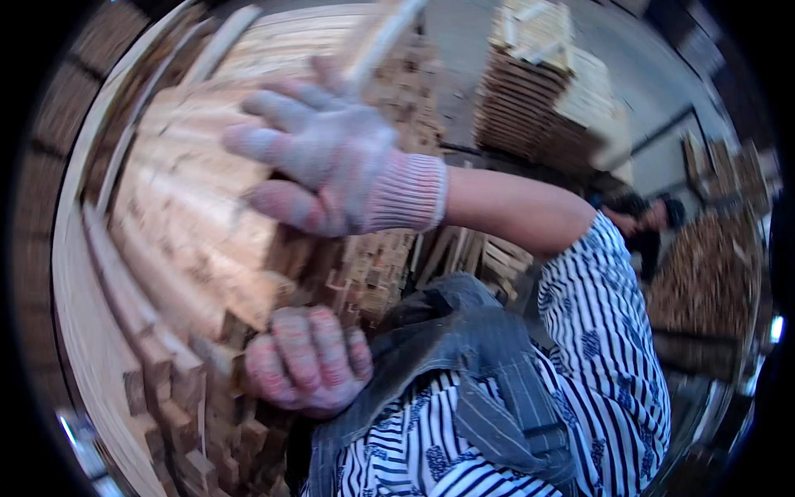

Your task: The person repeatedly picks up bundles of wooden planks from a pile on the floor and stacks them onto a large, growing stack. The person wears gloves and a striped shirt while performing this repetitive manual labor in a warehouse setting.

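My right hand (327,161), in a pale knitted work glove with pinkish stains, reaches left over a stack of light wooden boards (190,178). Its fingers are spread, and motion blurs them. A pale wooden strip (385,37) runs up behind its upper edge; whether the hand touches it I cannot tell. Lower down, close to my body, my left hand (308,362) wears a matching glove. Its fingers are curled closed beside the sawn board ends (178,385), and what they hold, if anything, is hidden.
Long boards (95,331) curve along the left side. Past my right arm stands a tall stack of boards (522,99) on the grey floor (638,70). Another person (650,219) is at the right, near a large wood pile (704,277).
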### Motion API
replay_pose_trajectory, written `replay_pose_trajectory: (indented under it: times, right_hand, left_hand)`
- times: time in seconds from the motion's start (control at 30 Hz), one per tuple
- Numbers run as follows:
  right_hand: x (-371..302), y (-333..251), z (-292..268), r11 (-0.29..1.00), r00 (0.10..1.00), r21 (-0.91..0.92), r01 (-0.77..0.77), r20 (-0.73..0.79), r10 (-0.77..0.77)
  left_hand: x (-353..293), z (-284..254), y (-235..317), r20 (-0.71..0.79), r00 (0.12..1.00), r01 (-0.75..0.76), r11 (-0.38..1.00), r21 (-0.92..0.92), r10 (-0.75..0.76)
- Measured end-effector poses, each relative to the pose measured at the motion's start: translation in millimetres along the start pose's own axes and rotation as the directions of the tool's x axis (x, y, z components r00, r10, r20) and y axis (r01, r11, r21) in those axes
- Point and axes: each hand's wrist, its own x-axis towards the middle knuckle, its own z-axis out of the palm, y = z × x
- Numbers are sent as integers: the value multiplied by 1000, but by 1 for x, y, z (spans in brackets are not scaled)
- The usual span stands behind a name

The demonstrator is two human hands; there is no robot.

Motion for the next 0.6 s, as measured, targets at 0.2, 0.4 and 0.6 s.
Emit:
replay_pose_trajectory:
  times: [0.2,0.4,0.6]
  right_hand:
    - [-15,-42,12,935,957,300,190,-267,-109]
    - [-40,-41,9,925,850,325,196,-527,5]
    - [-219,-17,-22,605,741,428,-672,362,566]
  left_hand:
    - [-16,-20,-4,62,998,27,995,93,-33]
    - [3,-18,12,-156,981,-150,965,-217,118]
    - [23,18,76,265,871,-18,564,-825,414]
